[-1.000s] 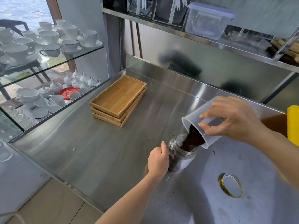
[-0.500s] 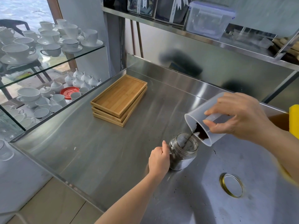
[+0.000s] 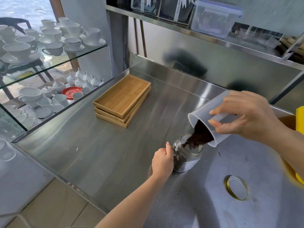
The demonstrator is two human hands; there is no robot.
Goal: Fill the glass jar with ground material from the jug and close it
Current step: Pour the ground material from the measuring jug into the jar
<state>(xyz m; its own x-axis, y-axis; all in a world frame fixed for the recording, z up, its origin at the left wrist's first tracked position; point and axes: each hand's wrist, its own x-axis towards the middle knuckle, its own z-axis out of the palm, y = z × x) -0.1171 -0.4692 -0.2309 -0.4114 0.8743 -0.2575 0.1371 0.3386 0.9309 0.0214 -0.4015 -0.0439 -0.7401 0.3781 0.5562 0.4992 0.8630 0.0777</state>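
A small glass jar (image 3: 187,159) stands open on the steel counter (image 3: 115,153), its lower part dark with grounds. My left hand (image 3: 162,159) grips the jar's left side. Just above it to the right, my right hand (image 3: 248,116) holds a translucent plastic jug (image 3: 202,112), tipped steeply with its rim over the jar's mouth. Dark ground material (image 3: 199,137) slides out of the jug into the jar. The jar's gold-rimmed lid (image 3: 236,187) lies flat on the counter, to the right of the jar and nearer to me.
A stack of wooden trays (image 3: 122,100) sits on the counter to the far left. Glass shelves (image 3: 54,63) with white cups stand beyond the left edge. A steel shelf (image 3: 205,35) holding a clear plastic box (image 3: 213,17) hangs overhead. Something yellow (image 3: 299,119) is at the right edge.
The jug dipped steeper again after a brief lift, and a thick stream of grounds now pours into the jar. My left hand stays on the jar.
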